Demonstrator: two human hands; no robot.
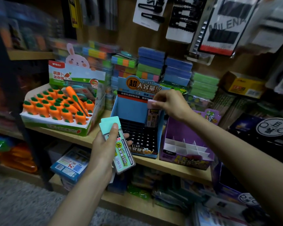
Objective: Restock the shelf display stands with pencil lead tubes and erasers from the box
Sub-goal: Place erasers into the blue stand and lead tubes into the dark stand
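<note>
Head view, frame centre: right hand (173, 106) pinches pink-capped lead tube (151, 117) by its cap, long axis near upright, cap up, lower end inside blue display stand (131, 108) by its right wall; left hand (103, 149) grips mint-capped tubes (123, 154), caps toward upper left, count unclear, print blurred.

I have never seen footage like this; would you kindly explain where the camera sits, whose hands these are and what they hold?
There is no machine: a person wears one camera on the head, looking down at their own hands. The left hand grips mint-capped lead tubes. The right hand pinches a pink-capped tube by its cap, upright at the back right of the blue display stand. On the wooden shelf also stand a tray of carrot-shaped items and a purple stand with white dividers.
</note>
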